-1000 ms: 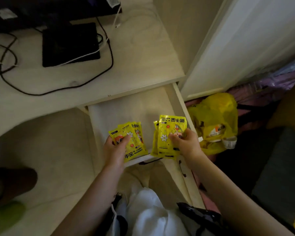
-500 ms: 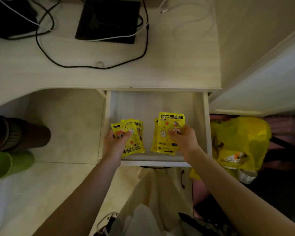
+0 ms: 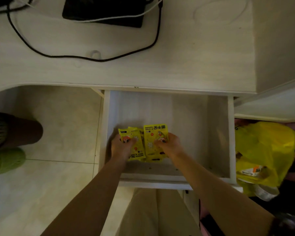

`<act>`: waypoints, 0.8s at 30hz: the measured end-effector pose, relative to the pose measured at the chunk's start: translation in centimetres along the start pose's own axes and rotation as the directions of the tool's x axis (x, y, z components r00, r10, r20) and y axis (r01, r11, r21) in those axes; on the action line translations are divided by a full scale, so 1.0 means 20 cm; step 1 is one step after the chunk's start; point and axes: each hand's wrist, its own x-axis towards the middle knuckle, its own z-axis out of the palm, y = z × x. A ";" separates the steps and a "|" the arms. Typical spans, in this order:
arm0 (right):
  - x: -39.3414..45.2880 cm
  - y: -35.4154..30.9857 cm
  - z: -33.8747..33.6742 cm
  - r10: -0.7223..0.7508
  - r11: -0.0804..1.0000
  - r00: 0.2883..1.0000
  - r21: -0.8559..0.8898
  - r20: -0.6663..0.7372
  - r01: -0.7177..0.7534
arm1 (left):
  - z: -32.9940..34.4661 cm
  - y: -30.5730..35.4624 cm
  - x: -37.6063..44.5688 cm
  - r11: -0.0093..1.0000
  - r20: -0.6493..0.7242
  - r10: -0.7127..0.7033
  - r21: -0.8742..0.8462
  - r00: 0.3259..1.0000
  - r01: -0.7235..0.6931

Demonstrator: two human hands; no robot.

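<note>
A white desk drawer [image 3: 231, 137] stands pulled open below the desktop. Inside it, near the front left, lie two small stacks of yellow hand-warmer packets. My left hand [image 3: 120, 147] grips the left stack [image 3: 136, 150], fingers curled over its top. My right hand [image 3: 169, 145] grips the right stack [image 3: 153, 135], thumb across the printed face. The two stacks touch side by side and sit low in the drawer, at or just above its floor. Both forearms reach in over the drawer's front edge.
The desktop [image 3: 194, 62] carries a black flat device [image 3: 102, 11] with black and white cables. A yellow plastic bag [image 3: 265, 155] sits on the floor right of the drawer. A brown and a green slipper [image 3: 5, 160] lie at the left on the tiled floor.
Both hands have moved the packet stacks down and forward into the drawer and brought them together. The camera has tilted to look straight down into the drawer.
</note>
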 end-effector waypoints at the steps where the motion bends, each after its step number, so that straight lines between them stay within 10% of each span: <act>1: 0.02 0.01 0.01 0.002 1.000 1.000 -0.008 0.003 -0.002 | 0.00 -0.02 0.02 1.000 0.003 -0.019 -0.008 1.000 0.019; 24: -0.13 0.15 -0.15 -0.003 0.935 1.000 -0.354 -0.026 -0.007 | -0.09 -0.04 -0.05 0.902 0.026 0.051 0.428 0.998 -0.057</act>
